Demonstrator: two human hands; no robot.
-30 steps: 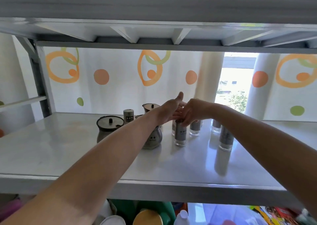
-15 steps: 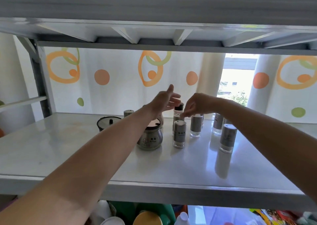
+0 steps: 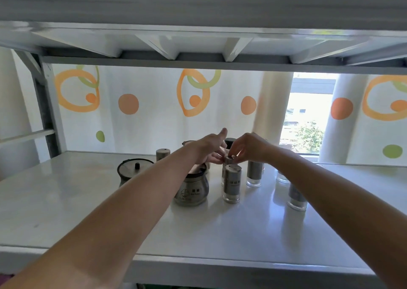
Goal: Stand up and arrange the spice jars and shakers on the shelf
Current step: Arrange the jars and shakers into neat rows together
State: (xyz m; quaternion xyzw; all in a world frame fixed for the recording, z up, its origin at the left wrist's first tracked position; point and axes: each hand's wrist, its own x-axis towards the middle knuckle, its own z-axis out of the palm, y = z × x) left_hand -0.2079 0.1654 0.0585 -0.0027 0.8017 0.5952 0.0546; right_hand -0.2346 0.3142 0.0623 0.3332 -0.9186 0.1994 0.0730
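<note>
while both arms reach across the white shelf (image 3: 66,200), the right hand (image 3: 251,148) has its grip curled downward, fingertips pinching the metal cap of the rear shaker (image 3: 227,161). that shaker stands upright on the shelf just behind the front shaker (image 3: 231,184), which hides most of it. the left hand (image 3: 208,148) is on the other side with its grip spread, thumb raised and fingers straight, their tips right at the rear shaker's side; whether they touch it cannot be told. under the left wrist sits a round labelled jar (image 3: 191,190), upright and just beside the front shaker. a dark lidded pot (image 3: 134,170) and a small back shaker (image 3: 163,154) stand further left. a black-capped jar (image 3: 230,142) shows between the hands. a middle shaker (image 3: 254,175) stands below the right hand, and an outer shaker (image 3: 296,197) is partly hidden by the right forearm.
</note>
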